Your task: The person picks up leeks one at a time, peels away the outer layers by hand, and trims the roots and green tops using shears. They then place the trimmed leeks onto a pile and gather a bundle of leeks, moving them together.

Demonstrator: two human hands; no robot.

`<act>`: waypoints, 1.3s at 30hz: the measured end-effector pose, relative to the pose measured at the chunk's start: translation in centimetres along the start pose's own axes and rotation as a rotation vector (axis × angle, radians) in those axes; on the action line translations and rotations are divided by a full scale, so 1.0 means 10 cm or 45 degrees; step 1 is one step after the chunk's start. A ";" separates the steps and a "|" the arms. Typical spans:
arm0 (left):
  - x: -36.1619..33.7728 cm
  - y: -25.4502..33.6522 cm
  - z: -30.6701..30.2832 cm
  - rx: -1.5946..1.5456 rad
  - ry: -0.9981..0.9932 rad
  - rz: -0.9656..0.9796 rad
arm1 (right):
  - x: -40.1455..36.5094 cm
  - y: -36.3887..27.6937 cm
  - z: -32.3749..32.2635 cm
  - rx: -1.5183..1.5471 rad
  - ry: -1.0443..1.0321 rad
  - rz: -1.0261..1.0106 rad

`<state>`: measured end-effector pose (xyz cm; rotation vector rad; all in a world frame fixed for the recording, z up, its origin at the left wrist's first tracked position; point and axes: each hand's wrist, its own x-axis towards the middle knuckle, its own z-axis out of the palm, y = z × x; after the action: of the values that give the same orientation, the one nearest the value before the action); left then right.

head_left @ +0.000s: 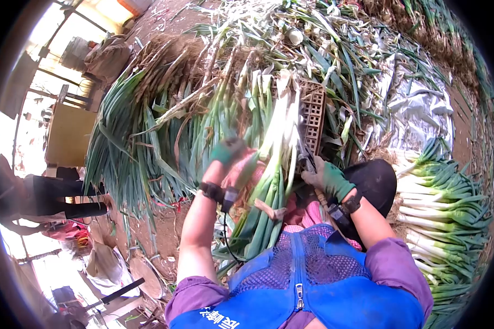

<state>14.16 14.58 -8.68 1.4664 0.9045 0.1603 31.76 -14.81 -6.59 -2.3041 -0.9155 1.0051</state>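
My left hand [229, 152], in a green glove, is over the leaves of the green onions in front of me; motion smears its fingers. My right hand [325, 176], also gloved in green, is wrapped round a dark tool with a hose or rod running back past my wrist. Peeled green onions [280, 137] with white stems lie between my hands, their roots away from me and their leaves toward my lap. The tool's front end is beside their white stems. Unpeeled green onions [148, 126] with brown roots are heaped left of my hands.
A brown plastic crate [313, 109] stands beyond my right hand. Peeled green onions [442, 214] are stacked at the right. Stripped leaves [335, 49] cover the ground ahead. Another person [55, 194] stands at the far left. A round wooden piece [146, 278] is at lower left.
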 end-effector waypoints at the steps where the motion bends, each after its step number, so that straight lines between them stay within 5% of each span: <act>1: 0.27 -0.16 -0.24 0.380 0.302 0.037 | 0.05 0.05 0.04 0.043 0.018 0.010; 6: 0.82 -0.19 -0.90 1.045 0.693 -0.196 | 0.20 0.13 0.13 0.101 0.033 -0.019; 9: 1.11 -0.40 -1.03 1.048 0.628 -0.410 | 0.22 0.06 0.12 0.085 0.012 0.037; 13: 1.02 -0.19 -0.78 1.515 0.696 -0.313 | 0.22 -0.02 0.08 0.104 0.028 0.003; 25: 0.61 -0.05 -0.75 1.146 0.494 0.005 | 0.21 0.04 0.16 -0.008 0.023 0.059; 28: 0.44 -0.18 -0.66 0.382 0.180 -0.043 | 0.16 0.09 0.15 0.018 0.036 0.043; 30: 0.05 -0.01 -0.50 0.256 -0.007 -0.139 | 0.13 0.13 0.16 0.062 0.044 0.015; 32: -0.12 -0.09 -0.50 0.517 -0.046 -0.222 | 0.11 0.12 0.16 0.106 0.044 -0.017; 34: -0.31 0.00 -0.29 0.951 0.244 -0.169 | 0.12 0.11 0.17 0.088 0.015 0.020; 36: -0.30 0.01 -0.17 1.446 0.463 0.255 | 0.14 0.13 0.17 0.084 0.005 0.023; 38: -0.05 0.02 -0.15 1.463 0.284 0.308 | 0.13 0.12 0.15 0.057 -0.012 0.048; 39: 0.05 0.00 -0.09 1.272 0.207 0.123 | 0.13 0.11 0.15 0.045 -0.019 0.061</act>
<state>13.93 15.59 -8.71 2.4472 1.1100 -0.1342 31.76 -14.37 -8.83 -2.3018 -0.8454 1.0517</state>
